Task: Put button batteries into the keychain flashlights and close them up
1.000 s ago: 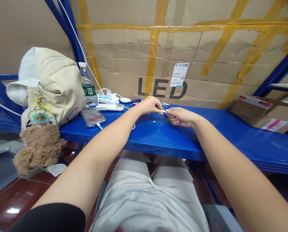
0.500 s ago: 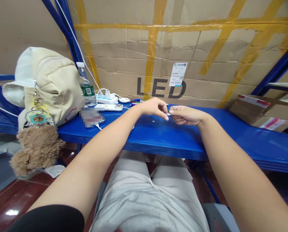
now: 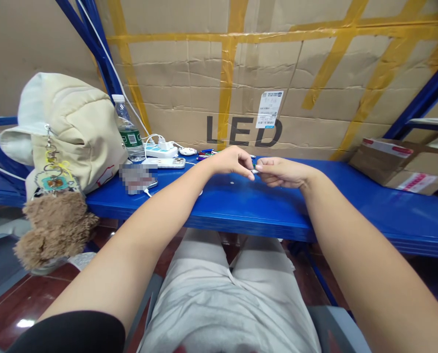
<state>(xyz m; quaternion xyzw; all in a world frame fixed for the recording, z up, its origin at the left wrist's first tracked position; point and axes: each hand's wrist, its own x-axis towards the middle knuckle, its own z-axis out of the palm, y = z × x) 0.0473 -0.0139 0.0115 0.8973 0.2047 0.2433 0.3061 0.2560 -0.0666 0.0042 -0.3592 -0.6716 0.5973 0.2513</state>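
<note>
Over the blue table, my two hands meet in front of the big carton. My right hand pinches a small thin whitish piece between thumb and fingers. Facing it from the left, my left hand is curled, with thumb and forefinger at the other end of that piece. A bit of dark green shows by the fingertips; the piece is too small and covered to name its kind. A tiny white round bit lies on the table below my left hand.
Behind the table stands a taped carton marked LED. On the left are a cream bag with a fluffy brown charm, a water bottle, a power strip, a phone and pens. A small box sits right.
The view has shifted slightly. My hands stay together, still on the small piece, its angle changed a little; a bit of dark green now shows beside the fingertips.
</note>
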